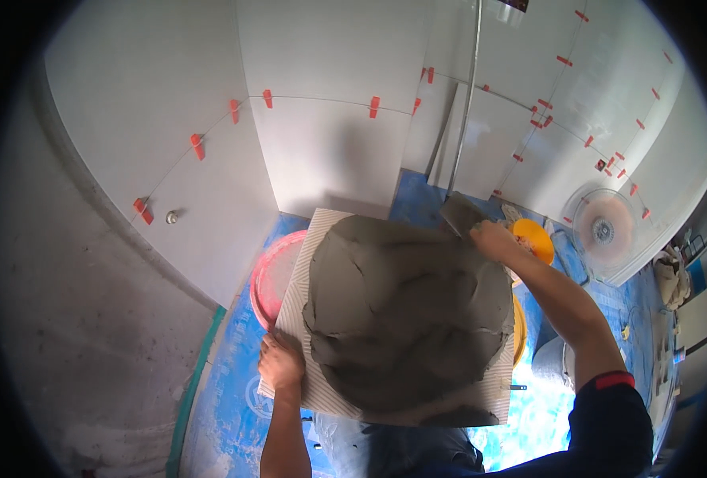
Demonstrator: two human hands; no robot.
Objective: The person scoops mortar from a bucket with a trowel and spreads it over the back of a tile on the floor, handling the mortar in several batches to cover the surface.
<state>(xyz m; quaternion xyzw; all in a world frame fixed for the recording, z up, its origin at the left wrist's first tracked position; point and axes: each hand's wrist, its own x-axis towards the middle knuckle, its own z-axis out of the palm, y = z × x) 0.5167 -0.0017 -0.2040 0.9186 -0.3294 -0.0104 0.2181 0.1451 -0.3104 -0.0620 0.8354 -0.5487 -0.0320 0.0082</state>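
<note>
A large square tile (294, 319) with a ribbed back lies in front of me, ribbed side up. A thick, wide bed of grey mortar (409, 311) covers most of it, leaving ribbed margins bare at the left and right edges. My left hand (280, 362) is closed round the tile's left edge near the close corner. At the tile's far right corner, my right hand (493, 239) grips a trowel (462, 213), its grey-smeared blade tilted beside the mortar's edge. The trowel's handle is mostly hidden in my fingers.
A pink round tub (264, 279) is partly under the tile's left side. Beyond my right hand are a yellow container (535, 240) and a fan (604, 231). Tiled walls hold red wedges (375, 106) along their joints; a metal pole (466, 103) leans there. Blue sheeting (417, 195) covers the floor.
</note>
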